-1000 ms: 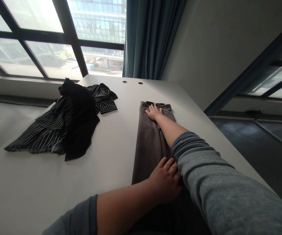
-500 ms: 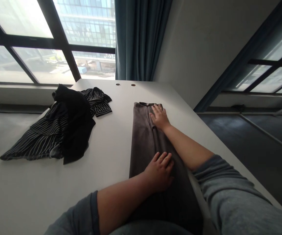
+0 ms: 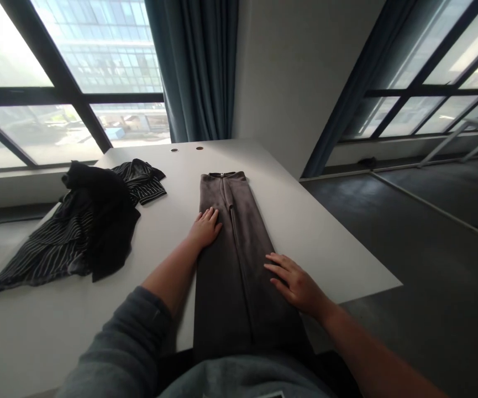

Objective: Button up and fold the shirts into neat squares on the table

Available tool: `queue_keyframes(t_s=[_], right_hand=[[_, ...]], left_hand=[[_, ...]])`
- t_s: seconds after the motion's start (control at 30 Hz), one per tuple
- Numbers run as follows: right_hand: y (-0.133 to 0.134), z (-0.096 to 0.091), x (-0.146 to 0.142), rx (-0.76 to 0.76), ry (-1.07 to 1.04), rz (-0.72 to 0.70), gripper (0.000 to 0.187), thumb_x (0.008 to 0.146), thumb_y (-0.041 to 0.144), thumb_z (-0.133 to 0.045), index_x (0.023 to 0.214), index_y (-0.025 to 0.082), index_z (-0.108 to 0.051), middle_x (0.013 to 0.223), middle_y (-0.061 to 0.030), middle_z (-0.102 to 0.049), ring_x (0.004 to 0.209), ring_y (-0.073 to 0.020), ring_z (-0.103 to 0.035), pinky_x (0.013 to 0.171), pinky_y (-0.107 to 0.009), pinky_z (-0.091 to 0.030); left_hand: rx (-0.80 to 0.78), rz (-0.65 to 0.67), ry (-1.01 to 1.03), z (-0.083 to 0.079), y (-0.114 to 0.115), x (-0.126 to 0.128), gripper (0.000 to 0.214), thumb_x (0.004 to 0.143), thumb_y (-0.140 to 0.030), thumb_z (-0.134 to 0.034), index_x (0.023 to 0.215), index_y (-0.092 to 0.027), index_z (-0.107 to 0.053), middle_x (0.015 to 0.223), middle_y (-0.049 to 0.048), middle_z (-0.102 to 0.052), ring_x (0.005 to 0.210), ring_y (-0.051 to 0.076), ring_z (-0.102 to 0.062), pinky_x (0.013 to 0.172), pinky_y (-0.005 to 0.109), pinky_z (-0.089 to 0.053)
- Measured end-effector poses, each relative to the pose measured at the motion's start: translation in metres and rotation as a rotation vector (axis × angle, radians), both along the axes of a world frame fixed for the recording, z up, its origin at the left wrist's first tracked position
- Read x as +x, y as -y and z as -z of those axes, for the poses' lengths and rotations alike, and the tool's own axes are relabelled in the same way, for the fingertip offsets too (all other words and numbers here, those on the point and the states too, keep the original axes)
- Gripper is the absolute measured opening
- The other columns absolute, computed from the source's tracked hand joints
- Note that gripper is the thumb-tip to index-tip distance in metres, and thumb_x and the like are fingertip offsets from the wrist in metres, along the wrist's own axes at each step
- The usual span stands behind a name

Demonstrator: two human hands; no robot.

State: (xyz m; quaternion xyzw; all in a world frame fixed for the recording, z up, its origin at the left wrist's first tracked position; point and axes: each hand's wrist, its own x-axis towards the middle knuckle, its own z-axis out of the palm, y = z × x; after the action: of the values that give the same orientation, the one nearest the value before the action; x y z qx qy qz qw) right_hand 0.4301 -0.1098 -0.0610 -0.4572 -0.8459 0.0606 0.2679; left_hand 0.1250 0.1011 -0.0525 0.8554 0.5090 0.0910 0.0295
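A long dark brown garment [image 3: 234, 260], folded lengthwise, lies flat on the white table [image 3: 305, 221] and runs from its far waistband toward me. My left hand [image 3: 205, 228] rests flat on the garment's left edge, about halfway along, fingers stretched out. My right hand [image 3: 294, 282] lies flat on the garment's right edge, nearer to me, fingers spread. Neither hand holds anything.
A heap of black and black-and-white striped clothing [image 3: 85, 221] lies on the table's left side. Two round cable holes [image 3: 187, 148] sit at the far edge by a blue curtain [image 3: 197, 72]. The table's right edge drops to a dark floor [image 3: 429, 249].
My right hand has pulled back from the far waistband to the near right edge. My left hand has slid forward to the left edge. The view has turned right.
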Motion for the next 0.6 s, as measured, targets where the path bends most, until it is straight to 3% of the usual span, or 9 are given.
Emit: queue_keyframes(t_s=[0.13, 0.3, 0.47, 0.53, 0.6], right_hand=[[0.012, -0.003, -0.002, 0.045, -0.074, -0.004, 0.029, 0.103, 0.025, -0.058, 0.129, 0.024, -0.07, 0.14, -0.0106, -0.068, 0.135, -0.0274, -0.062, 0.116, -0.051, -0.051], [0.045, -0.001, 0.01, 0.043, -0.068, -0.135, 0.033, 0.098, 0.017, -0.059, 0.128, 0.025, -0.07, 0.135, -0.0097, -0.071, 0.13, -0.025, -0.065, 0.117, -0.051, -0.05], [0.081, -0.002, 0.02, -0.027, 0.069, -0.264, 0.066, 0.082, 0.004, -0.055, 0.144, 0.025, -0.062, 0.155, -0.0092, -0.058, 0.147, -0.027, -0.05, 0.124, -0.055, -0.04], [0.086, 0.001, 0.02, -0.023, 0.142, -0.274, 0.079, 0.076, 0.001, -0.053, 0.15, 0.027, -0.058, 0.16, -0.0074, -0.052, 0.152, -0.0273, -0.043, 0.125, -0.055, -0.039], [0.087, 0.009, 0.018, 0.021, 0.189, -0.249, 0.083, 0.075, -0.001, -0.051, 0.153, 0.03, -0.056, 0.163, -0.0061, -0.049, 0.153, -0.0275, -0.041, 0.124, -0.054, -0.04]], left_hand=[[0.01, 0.05, -0.048, 0.007, 0.043, -0.01, 0.06, 0.107, -0.041, -0.043, 0.159, -0.013, -0.044, 0.17, 0.0184, -0.034, 0.158, 0.034, -0.031, 0.129, 0.053, -0.025], [-0.025, 0.311, -0.004, -0.001, 0.142, -0.047, 0.058, 0.107, -0.042, -0.046, 0.161, -0.022, -0.044, 0.171, 0.0123, -0.033, 0.159, 0.03, -0.031, 0.13, 0.053, -0.027], [-0.111, 0.537, 0.056, -0.024, 0.231, -0.091, 0.077, 0.094, -0.048, -0.069, 0.163, -0.031, -0.039, 0.169, 0.0097, -0.039, 0.155, 0.032, -0.039, 0.126, 0.057, -0.035], [-0.086, 0.579, 0.035, -0.027, 0.251, -0.103, 0.079, 0.089, -0.047, -0.075, 0.16, -0.032, -0.044, 0.168, 0.0108, -0.04, 0.153, 0.035, -0.042, 0.123, 0.06, -0.04], [0.0, 0.576, 0.014, -0.024, 0.263, -0.11, 0.064, 0.093, -0.032, -0.071, 0.154, -0.031, -0.052, 0.165, 0.0106, -0.046, 0.148, 0.033, -0.048, 0.12, 0.057, -0.045]])
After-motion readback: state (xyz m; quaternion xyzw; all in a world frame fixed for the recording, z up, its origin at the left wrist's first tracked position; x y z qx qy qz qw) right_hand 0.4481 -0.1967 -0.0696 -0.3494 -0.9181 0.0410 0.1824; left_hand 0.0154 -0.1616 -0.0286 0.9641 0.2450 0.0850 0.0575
